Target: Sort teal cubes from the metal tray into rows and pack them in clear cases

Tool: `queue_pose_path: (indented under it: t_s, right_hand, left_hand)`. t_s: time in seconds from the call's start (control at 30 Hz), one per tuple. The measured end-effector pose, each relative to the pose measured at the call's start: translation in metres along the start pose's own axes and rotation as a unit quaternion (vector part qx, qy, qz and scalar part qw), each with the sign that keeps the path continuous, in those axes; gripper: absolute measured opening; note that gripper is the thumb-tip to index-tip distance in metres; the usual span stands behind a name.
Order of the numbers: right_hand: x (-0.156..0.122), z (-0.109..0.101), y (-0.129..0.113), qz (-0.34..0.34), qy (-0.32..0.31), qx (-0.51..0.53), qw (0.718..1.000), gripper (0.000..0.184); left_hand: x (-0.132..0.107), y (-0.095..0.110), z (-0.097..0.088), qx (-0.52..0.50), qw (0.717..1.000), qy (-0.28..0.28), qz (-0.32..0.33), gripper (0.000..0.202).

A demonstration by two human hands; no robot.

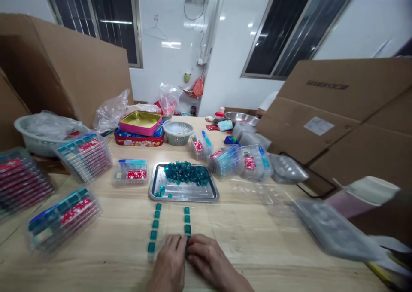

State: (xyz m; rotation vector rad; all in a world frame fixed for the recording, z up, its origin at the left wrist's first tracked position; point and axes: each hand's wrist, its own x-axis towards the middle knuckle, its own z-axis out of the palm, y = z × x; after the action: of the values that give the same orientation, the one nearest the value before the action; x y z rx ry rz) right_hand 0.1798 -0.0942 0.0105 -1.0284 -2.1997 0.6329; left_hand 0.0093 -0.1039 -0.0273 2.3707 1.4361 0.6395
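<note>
My left hand (170, 257) and my right hand (207, 257) meet at the near end of a column of small teal square pieces (187, 218). Both hands are closed, with fingertips pinched around one teal piece (188, 239), mostly hidden by my fingers. To the left runs a second column of teal squares (155, 224). Under the columns seems to lie a clear plastic tray, whose edges are hard to make out. Just beyond stands a metal tray (189, 194) with a heap of loose teal pieces (186, 173) at its far side.
Filled clear packs (64, 214) are stacked at the left, with more packs (255, 163) at the right. Behind are a pink tin (141, 126) and a grey basket (178, 133). Cardboard boxes (322, 98) flank the table. A translucent plastic stack (334, 229) lies at the right.
</note>
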Motion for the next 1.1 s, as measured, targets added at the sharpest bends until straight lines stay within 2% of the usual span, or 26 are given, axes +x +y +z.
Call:
queue_pose_path:
  t_s: [0.07,0.13,0.17,0.27,0.33,0.43,0.53,0.63,0.83,1.0,1.1]
  right_hand:
    - [0.009,-0.015,0.012,0.044,0.028,0.058,0.997,0.013]
    - [0.024,-0.032,0.033,0.086,0.093,0.040,0.991,0.015]
    - [0.033,-0.040,0.046,0.108,0.123,0.004,0.987,0.015]
    - [0.065,-0.056,0.086,0.175,0.138,-0.114,0.968,0.014]
    - [0.084,-0.061,0.106,0.183,0.132,-0.151,0.962,0.021]
    - [0.105,-0.062,0.121,0.166,0.105,-0.186,0.963,0.029]
    - [0.115,-0.063,0.127,0.154,0.078,-0.205,0.963,0.030]
    - [0.117,-0.063,0.131,0.152,0.067,-0.192,0.967,0.029]
    - [0.106,-0.059,0.133,0.160,0.071,-0.081,0.981,0.026]
    - [0.089,-0.051,0.123,0.203,0.078,0.081,0.973,0.020]
    - [0.076,-0.045,0.108,0.213,0.072,0.182,0.957,0.027]
  left_hand:
    - [0.001,-0.008,0.011,0.063,0.996,0.041,0.043,0.048]
    - [0.009,-0.006,0.020,0.097,0.993,0.033,0.062,0.049]
    - [0.016,0.000,0.023,0.098,0.992,0.008,0.075,0.052]
    - [0.047,0.029,0.025,0.052,0.981,-0.094,0.160,0.068]
    - [0.069,0.047,0.021,0.013,0.966,-0.148,0.210,0.074]
    - [0.091,0.055,0.007,-0.011,0.955,-0.204,0.216,0.078]
    - [0.094,0.039,-0.010,-0.007,0.953,-0.236,0.191,0.080]
    - [0.085,0.016,-0.027,0.003,0.950,-0.262,0.170,0.079]
    - [0.063,-0.018,-0.064,-0.008,0.936,-0.340,0.096,0.078]
    - [0.050,-0.033,-0.093,-0.018,0.942,-0.330,0.062,0.075]
    - [0.047,-0.031,-0.092,-0.019,0.955,-0.286,0.075,0.072]
